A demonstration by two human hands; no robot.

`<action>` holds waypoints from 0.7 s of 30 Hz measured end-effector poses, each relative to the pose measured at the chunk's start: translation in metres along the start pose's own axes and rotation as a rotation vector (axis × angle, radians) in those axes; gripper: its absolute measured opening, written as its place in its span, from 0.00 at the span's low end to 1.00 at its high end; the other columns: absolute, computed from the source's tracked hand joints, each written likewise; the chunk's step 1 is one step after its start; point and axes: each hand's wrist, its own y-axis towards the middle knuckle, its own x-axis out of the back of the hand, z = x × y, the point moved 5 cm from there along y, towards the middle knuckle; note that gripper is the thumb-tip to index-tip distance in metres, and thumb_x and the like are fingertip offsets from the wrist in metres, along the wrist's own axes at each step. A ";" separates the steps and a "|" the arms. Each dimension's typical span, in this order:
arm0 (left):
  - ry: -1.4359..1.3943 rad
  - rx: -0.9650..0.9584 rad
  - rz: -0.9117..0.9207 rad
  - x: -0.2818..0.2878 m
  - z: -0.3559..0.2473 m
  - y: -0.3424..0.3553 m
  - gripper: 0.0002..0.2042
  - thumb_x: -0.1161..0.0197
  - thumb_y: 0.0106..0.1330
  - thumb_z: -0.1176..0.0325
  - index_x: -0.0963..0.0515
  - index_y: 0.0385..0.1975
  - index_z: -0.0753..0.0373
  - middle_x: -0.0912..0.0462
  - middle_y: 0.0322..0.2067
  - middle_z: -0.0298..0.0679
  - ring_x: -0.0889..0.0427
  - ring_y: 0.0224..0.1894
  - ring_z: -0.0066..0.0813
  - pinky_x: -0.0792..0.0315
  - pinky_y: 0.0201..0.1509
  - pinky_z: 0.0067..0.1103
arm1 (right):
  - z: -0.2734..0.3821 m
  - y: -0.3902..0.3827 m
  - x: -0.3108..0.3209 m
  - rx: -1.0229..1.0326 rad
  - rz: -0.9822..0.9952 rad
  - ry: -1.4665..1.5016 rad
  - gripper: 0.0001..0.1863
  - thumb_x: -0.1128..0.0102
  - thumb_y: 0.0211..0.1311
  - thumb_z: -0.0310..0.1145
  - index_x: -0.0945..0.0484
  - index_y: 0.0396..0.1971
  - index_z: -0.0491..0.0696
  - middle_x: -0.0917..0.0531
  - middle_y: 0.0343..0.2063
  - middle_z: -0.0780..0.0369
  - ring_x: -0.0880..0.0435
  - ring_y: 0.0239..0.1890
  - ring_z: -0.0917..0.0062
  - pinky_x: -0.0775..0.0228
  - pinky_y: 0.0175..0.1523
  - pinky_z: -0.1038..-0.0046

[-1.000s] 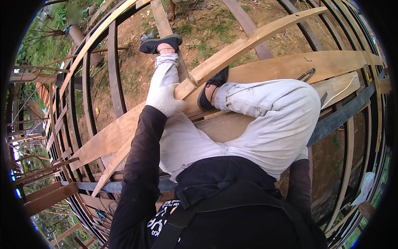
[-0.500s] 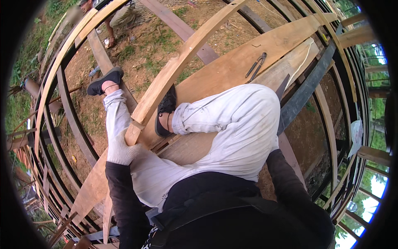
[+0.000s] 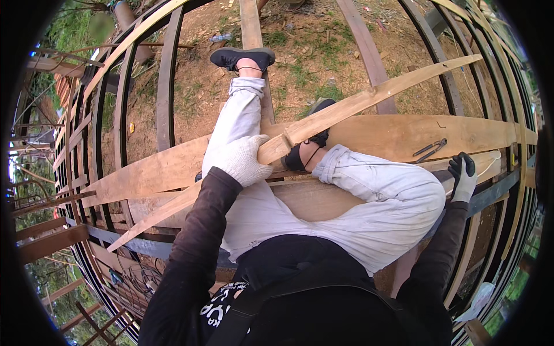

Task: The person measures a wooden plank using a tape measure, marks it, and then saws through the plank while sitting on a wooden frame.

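Note:
My left hand (image 3: 245,160), in a white knit glove, is closed around a long tapered wooden plank (image 3: 346,109). This plank slants across my legs, one pointed end low at the left and the other raised at the far right; a notch shows just beyond my fingers. My right hand (image 3: 463,176), in a white glove with dark-coated fingers, is off to the right past my knee. Its fingers are slightly apart, and I see nothing in them. Closest to it lies a pair of pincers (image 3: 430,150) on a broad wooden board (image 3: 381,130).
Curved wooden ribs (image 3: 169,81) surround me, with dirt ground and grass between them. A dark plank (image 3: 496,190) runs under my right arm. Coiled cable (image 3: 135,282) lies at lower left, and a plastic bottle (image 3: 220,37) rests on the ground ahead.
My view has turned left. The plank in my left hand now slants lower toward the right. My right hand, hidden before behind my knee, has come out near the pincers.

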 end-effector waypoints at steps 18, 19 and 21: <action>0.099 0.004 -0.063 -0.017 -0.005 -0.009 0.28 0.31 0.50 0.64 0.22 0.55 0.61 0.17 0.39 0.51 0.17 0.44 0.49 0.24 0.51 0.38 | 0.104 -0.091 -0.405 -0.374 0.380 1.596 0.19 0.34 0.55 0.43 0.26 0.41 0.48 0.22 0.32 0.58 0.20 0.36 0.62 0.23 0.45 0.58; 0.141 -0.012 -0.151 -0.020 -0.008 -0.016 0.28 0.31 0.50 0.64 0.23 0.55 0.61 0.17 0.39 0.51 0.17 0.43 0.50 0.24 0.51 0.38 | 0.109 -0.098 -0.405 -0.421 0.274 1.566 0.18 0.35 0.55 0.42 0.27 0.40 0.49 0.24 0.30 0.60 0.22 0.34 0.63 0.23 0.42 0.59; 0.189 -0.029 -0.235 -0.023 -0.009 -0.021 0.28 0.31 0.50 0.64 0.23 0.56 0.61 0.17 0.39 0.50 0.17 0.43 0.50 0.24 0.50 0.38 | 0.129 -0.104 -0.397 -0.408 0.322 1.494 0.16 0.35 0.56 0.42 0.29 0.37 0.50 0.25 0.30 0.60 0.22 0.33 0.64 0.23 0.42 0.60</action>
